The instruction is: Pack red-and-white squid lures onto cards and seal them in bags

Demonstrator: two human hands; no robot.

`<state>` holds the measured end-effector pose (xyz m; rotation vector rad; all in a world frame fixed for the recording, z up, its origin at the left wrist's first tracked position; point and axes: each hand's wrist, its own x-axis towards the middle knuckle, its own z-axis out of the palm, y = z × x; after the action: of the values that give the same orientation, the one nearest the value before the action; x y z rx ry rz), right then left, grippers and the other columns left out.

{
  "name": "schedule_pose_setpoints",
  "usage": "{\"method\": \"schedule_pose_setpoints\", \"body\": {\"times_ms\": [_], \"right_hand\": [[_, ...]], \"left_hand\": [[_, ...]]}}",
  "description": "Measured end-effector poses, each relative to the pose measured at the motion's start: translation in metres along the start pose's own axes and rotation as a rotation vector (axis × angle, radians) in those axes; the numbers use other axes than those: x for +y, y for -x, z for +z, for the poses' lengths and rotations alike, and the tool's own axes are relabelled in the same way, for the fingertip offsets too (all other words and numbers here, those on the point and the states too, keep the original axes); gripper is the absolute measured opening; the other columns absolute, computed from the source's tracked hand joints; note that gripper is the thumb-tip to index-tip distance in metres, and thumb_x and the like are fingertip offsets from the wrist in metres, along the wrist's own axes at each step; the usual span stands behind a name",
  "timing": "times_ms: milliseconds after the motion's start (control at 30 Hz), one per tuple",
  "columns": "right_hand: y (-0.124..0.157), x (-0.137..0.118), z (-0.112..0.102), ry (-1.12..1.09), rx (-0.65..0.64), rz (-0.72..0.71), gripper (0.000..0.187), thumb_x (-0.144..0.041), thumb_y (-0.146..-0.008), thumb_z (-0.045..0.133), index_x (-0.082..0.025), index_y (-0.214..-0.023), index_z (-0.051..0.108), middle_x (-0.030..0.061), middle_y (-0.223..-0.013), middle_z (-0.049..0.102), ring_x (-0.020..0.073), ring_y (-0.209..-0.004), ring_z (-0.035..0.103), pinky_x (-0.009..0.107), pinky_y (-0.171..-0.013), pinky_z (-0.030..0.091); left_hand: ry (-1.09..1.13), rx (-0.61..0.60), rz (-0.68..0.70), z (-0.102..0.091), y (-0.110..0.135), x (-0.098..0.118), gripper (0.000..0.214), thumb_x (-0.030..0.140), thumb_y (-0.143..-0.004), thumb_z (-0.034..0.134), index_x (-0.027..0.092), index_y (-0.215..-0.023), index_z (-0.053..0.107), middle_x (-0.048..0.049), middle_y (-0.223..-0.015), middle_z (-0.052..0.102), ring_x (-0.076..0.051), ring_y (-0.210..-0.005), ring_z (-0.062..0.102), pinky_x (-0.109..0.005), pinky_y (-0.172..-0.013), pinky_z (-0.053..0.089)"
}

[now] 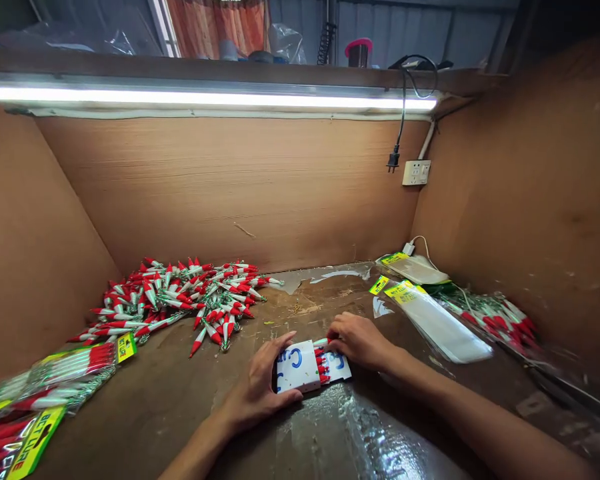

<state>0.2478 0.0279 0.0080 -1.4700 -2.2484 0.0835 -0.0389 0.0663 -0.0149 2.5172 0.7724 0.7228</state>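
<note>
My left hand (265, 377) grips the left side of a small white holder (297, 368) with blue handwriting, thumb along its near edge and fingers along the far one. From the holder's right side stick out several red lure tips (322, 365), lying side by side over a white flap (338, 365) that also bears blue writing. My right hand (357, 339) is closed at the far right corner of the holder, its fingertips pinching a red-and-white fishing lure (322, 342). Part of that lure is hidden by the fingers.
A heap of loose red-and-white lures (180, 297) lies at the back left. Filled lure packets (75, 373) are at the left edge. On the right are clear plastic bags (443, 323) with yellow labels and more lures (505, 320). A black plug (393, 159) hangs near the socket (417, 173).
</note>
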Motion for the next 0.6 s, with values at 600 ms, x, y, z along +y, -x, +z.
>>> {"method": "schedule_pose_setpoints", "body": {"times_ms": [600], "right_hand": [[-0.003, 0.039, -0.033, 0.243, -0.102, 0.549, 0.031, -0.034, -0.093, 0.052, -0.022, -0.115, 0.07, 0.0123, -0.118, 0.07, 0.0243, -0.112, 0.062, 0.031, -0.093, 0.045]], "left_hand": [[-0.072, -0.108, 0.024, -0.009, 0.0, 0.016, 0.058, 0.045, -0.078, 0.074, 0.029, -0.13, 0.055, -0.011, -0.139, 0.05, -0.032, -0.123, 0.052, -0.045, -0.101, 0.046]]}}
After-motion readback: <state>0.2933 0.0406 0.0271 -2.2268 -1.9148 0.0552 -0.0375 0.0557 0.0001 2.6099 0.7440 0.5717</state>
